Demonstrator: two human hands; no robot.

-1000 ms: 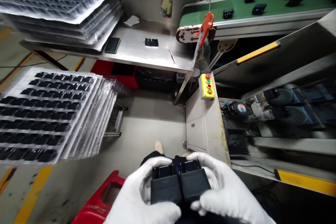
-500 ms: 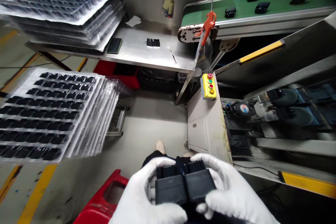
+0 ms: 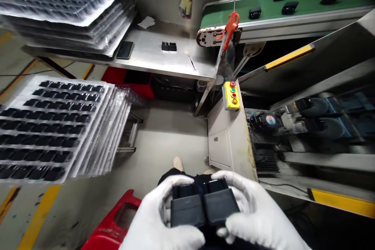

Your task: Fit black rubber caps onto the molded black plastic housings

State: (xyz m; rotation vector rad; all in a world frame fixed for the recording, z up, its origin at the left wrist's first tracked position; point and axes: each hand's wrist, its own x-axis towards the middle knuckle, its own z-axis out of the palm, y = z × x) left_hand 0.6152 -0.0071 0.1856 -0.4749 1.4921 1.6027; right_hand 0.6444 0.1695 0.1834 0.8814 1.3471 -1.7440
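Two black plastic block-shaped parts are held side by side close to my body, low in the view. My left hand (image 3: pixel 155 216), in a white glove, is closed around the left black plastic part (image 3: pixel 187 211), its thumb along the lower edge. The right black plastic part (image 3: pixel 221 206) is gripped by my right hand (image 3: pixel 260 216), also gloved in white, with the thumb at its lower corner. A narrow dark gap runs between the two parts. My palms and fingers behind them are partly hidden.
To the left, stacked trays (image 3: pixel 96 125) carry rows of black parts. A steel table (image 3: pixel 152 56) holds more trays (image 3: pixel 88 15), a phone (image 3: pixel 125 50) and two small black pieces (image 3: pixel 169 46). A green conveyor (image 3: pixel 243 11), control box (image 3: pixel 232 95), machine (image 3: pixel 272 121) and red stool (image 3: pixel 117 218) surround me.
The camera view has shifted slightly, so the surroundings sit a little further left. Both hands keep hold of the same two parts, in nearly the same pose.
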